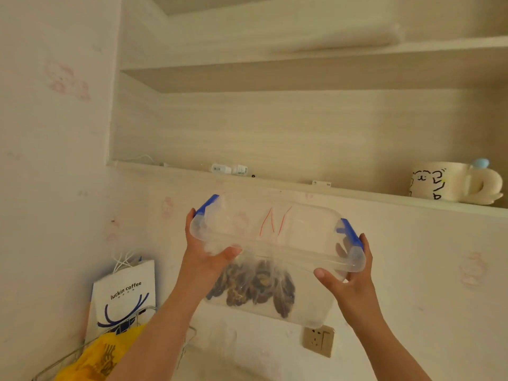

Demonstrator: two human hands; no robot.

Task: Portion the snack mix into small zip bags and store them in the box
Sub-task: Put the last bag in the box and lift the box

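I hold a clear plastic box (299, 243) with a lid and blue clips up in front of the wall, just below the lower shelf (275, 185). Red marks are drawn on its lid. Through its clear wall I see zip bags of dark brown snack mix (258, 287) lying inside. My left hand (206, 251) grips the box's left end, thumb on the front rim. My right hand (349, 273) grips the right end below the blue clip, thumb on the front.
A cream mug (450, 182) with a drawn face stands on the shelf at right. A white charger (229, 169) lies at the shelf's middle. A white coffee paper bag (123, 295), a wire basket with a yellow bag (101, 353) and a wall socket (319, 340) sit below.
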